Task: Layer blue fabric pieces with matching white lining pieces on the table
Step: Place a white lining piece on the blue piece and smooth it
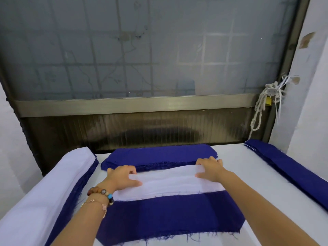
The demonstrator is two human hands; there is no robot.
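Head view: my left hand [124, 176] and right hand [211, 167] pinch the far edge of the white lining piece [170, 183], fingers [132, 170] curled, over the blue fabric piece [168, 213]

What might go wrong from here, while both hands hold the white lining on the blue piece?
The white lining strip, held by the left hand and right hand, shows faint ripples and may settle wrinkled or skewed on the blue piece. Its far edge lies close to the blue stack behind, so the hands might drag a stack piece along.
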